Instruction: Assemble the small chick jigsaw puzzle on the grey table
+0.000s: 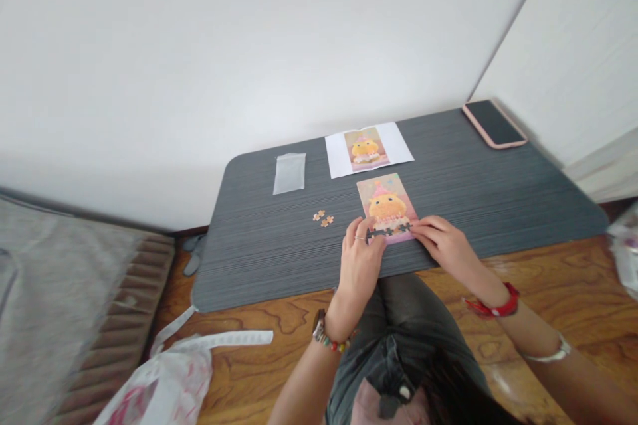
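A small jigsaw puzzle (383,194) with a yellow cartoon animal in a pink hat lies on the table in front of me. Across its lower part runs a jagged dark gap, with a joined strip of pieces (399,238) below it. My left hand (359,257) grips the lower left of the puzzle, fingers bent and thumb near the strip. At the lower right edge, my right hand (446,244) has thumb and fingertips pinched together; whether a loose piece is between them is hidden. Several loose puzzle pieces (326,221) lie left of the puzzle.
Behind the puzzle lies a creased paper sheet (399,143) printed with the same picture. A translucent bag (290,173) is on the dark grey table (259,246) to the left; a pink-cased phone (494,124) lies at the far right. A plastic bag (174,375) stands on the floor.
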The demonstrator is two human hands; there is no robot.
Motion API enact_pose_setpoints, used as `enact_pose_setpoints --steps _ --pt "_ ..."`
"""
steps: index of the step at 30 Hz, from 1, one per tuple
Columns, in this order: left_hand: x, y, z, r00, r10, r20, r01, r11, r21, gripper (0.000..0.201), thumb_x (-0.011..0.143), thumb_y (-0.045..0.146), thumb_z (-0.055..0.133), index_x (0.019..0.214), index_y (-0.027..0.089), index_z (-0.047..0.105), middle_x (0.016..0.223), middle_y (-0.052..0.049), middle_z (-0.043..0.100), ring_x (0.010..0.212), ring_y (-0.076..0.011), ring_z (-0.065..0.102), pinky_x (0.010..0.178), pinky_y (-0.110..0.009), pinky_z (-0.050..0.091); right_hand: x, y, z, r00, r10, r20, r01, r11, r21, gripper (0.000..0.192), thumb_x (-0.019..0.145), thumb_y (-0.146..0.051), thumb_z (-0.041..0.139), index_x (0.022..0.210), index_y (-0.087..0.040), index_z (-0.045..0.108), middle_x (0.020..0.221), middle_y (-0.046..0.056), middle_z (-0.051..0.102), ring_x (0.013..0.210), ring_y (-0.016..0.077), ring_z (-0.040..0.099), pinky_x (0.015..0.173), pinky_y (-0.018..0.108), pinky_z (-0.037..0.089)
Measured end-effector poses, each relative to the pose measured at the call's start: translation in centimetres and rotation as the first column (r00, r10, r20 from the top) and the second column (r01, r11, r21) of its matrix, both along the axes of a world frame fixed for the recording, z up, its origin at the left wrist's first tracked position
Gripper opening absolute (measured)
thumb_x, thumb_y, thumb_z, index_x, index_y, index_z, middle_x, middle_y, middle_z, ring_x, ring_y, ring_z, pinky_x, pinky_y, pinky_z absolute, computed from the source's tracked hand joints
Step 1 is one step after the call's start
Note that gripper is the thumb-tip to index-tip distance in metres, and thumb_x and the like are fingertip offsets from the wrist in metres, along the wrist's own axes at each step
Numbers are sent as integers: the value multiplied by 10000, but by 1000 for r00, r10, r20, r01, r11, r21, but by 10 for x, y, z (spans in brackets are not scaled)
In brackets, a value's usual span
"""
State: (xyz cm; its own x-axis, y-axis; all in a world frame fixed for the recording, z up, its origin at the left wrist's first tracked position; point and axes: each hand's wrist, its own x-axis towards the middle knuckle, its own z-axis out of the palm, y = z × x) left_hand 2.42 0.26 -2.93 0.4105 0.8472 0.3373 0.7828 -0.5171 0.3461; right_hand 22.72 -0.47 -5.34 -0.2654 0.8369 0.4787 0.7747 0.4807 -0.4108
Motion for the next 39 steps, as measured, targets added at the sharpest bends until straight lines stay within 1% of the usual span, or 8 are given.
enact_pose_setpoints --steps 3,5,9,14,20,28,36,39 --pt "-9 -1 0 998 17 53 -17 1000 -9 270 758 169 650 1023 197 614 1203 -90 466 1138 -255 424 961 -433 445 -5 -3 5 1000 -18 -1 18 999 30 198 887 -195 460 916 -165 653 906 88 625 864 191 581 791 360 501" --pt "-17 0 0 996 51 72 -51 999 0 340 750 189 661 1083 192 590 1208 -103 458 1141 -261 425 958 -445 443 -12 -7 9 1000 -19 1 19 999 35 195 881 -191 468 951 -165 648 908 90 619 872 197 570 789 363 495" --pt "-29 4 -1 997 63 36 -62 998 -5 224 750 193 657 973 176 640 1210 -119 463 1155 -286 420 972 -475 422 -35 -10 16 997 48 65 -46 998 -34 187 865 -194 492 972 -175 644 916 87 610 877 211 556 777 377 486" --pt "-26 9 0 999 22 35 -21 999 -26 123 770 196 632 889 175 656 1208 -118 465 1158 -282 422 980 -468 412 -52 -5 16 997 48 62 -43 996 -83 179 861 -177 487 931 -157 650 904 97 601 858 212 554 763 375 480" --pt "-23 10 -1 999 11 48 -8 999 -51 31 785 182 608 796 165 630 1197 -115 473 1167 -277 419 962 -478 424 -51 -4 12 997 69 42 -64 991 -120 175 855 -172 492 924 -164 653 908 95 597 873 212 555 766 373 473" --pt "-23 18 6 1000 10 8 -10 1000 -8 21 800 164 581 811 163 598 1191 -112 465 1161 -270 435 978 -483 403 -53 -2 13 997 80 24 -77 991 -107 189 865 -177 472 927 -172 651 932 96 598 885 211 551 777 377 469" --pt "-11 20 10 999 14 -33 -16 998 -57 21 789 146 589 809 147 593 1182 -122 471 1147 -271 432 953 -467 424 -53 3 17 996 70 61 -65 995 -78 235 877 -186 450 1019 -196 636 958 96 609 889 219 555 782 395 461" --pt "-11 19 12 999 11 -47 -15 997 -77 40 778 140 604 817 148 596 1185 -117 468 1147 -267 429 953 -451 428 -53 2 18 993 84 87 -77 994 -84 229 890 -197 440 994 -182 643 939 92 609 871 211 551 777 380 455"
